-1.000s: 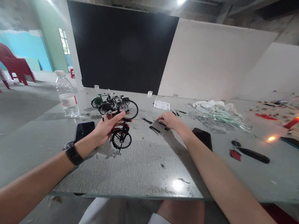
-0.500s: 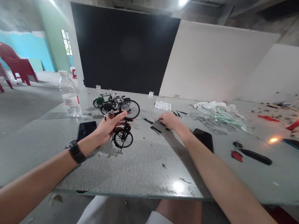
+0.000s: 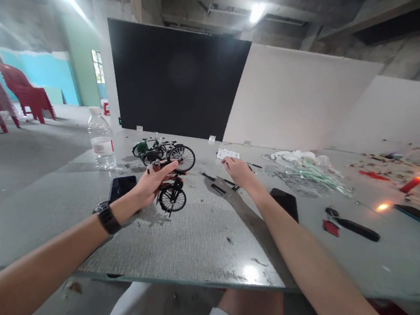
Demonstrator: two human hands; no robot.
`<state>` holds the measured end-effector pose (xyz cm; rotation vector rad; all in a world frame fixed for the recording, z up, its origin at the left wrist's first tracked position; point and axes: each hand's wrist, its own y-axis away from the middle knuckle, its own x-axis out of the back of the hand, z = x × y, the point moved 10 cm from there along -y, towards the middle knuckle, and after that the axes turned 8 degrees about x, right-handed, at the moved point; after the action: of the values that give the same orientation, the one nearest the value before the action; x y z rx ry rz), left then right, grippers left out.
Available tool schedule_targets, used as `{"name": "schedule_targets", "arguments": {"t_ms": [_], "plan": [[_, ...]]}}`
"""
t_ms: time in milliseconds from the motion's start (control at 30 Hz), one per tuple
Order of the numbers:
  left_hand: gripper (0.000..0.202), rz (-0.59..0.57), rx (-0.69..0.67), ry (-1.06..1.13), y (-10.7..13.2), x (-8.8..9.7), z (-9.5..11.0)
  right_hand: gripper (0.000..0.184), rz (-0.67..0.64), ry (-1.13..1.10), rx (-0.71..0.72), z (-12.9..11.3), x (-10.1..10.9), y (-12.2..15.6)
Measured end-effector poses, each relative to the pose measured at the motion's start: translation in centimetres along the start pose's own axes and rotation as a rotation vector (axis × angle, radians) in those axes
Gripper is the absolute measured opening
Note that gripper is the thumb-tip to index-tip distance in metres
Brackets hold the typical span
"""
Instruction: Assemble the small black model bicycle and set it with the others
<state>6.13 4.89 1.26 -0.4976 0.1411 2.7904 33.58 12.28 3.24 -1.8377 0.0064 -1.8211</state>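
Observation:
My left hand (image 3: 151, 183), with a black watch on the wrist, is closed around a small black model bicycle (image 3: 172, 196) and holds it just above the grey mat (image 3: 188, 236). My right hand (image 3: 239, 171) is raised a little above the table, its fingers drawn together near some small black parts (image 3: 219, 189); whether they pinch anything I cannot make out. Two finished model bicycles, a black one (image 3: 179, 157) and a green one (image 3: 143, 147), stand behind the left hand.
A water bottle (image 3: 101, 139) stands at the far left. Two phones (image 3: 121, 187) (image 3: 286, 202) lie on the table. Plastic part frames (image 3: 306, 173), a white leaflet (image 3: 227, 153), a black-handled tool (image 3: 352, 223), a red piece (image 3: 331, 227) and red chairs (image 3: 26, 92) lie further out.
My right hand has lifted off the black parts and moved slightly away, toward the leaflet. The left hand keeps the bicycle in much the same place. The camera has tilted a little.

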Motion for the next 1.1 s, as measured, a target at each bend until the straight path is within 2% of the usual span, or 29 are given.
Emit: {"name": "schedule_targets", "arguments": {"t_ms": [167,300,467,667,833,967,1100], "plan": [[0.045,-0.014,-0.016,-0.001,-0.4,0.1,0.0,0.028,0.318,-0.382,-0.010,-1.5,3.5,-0.1],[0.042,-0.017,-0.027,0.009,-0.5,0.2,0.2,0.041,0.460,-0.715,-0.044,-2.1,4.3,0.3],[0.043,-0.018,-0.037,-0.003,-0.5,0.2,0.2,0.053,0.468,-0.952,-0.048,-3.0,3.8,0.3],[0.046,-0.009,-0.041,-0.008,-0.6,0.3,0.3,0.051,0.429,-1.149,-0.108,-3.7,2.8,0.3],[0.044,-0.009,-0.068,-0.026,-0.6,0.3,0.5,0.049,0.402,-1.122,-0.076,-4.7,3.2,0.4],[0.043,0.004,-0.079,-0.036,-0.6,0.5,0.6,0.040,0.468,-0.874,0.014,-5.9,5.6,1.0],[0.040,0.016,-0.117,-0.086,-0.5,0.4,1.1,0.036,0.477,-0.781,0.080,-7.6,7.0,1.3]]}}
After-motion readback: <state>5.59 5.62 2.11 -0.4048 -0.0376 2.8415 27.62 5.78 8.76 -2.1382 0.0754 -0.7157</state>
